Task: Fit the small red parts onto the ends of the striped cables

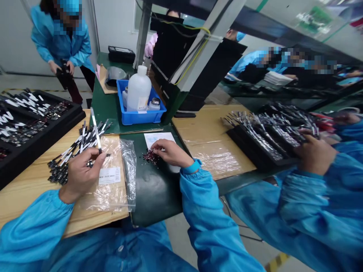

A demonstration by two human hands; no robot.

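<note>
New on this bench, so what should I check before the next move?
Left hand grips the strip: ok.
Right hand at the small dark parts: ok.
Parts all on the paper sheet: cannot tell, the hand partly hides them.
Strip bundle beside the left hand: ok.
Co-worker's hand apart from these parts: ok.
Bottle upright in the blue bin: ok.
</note>
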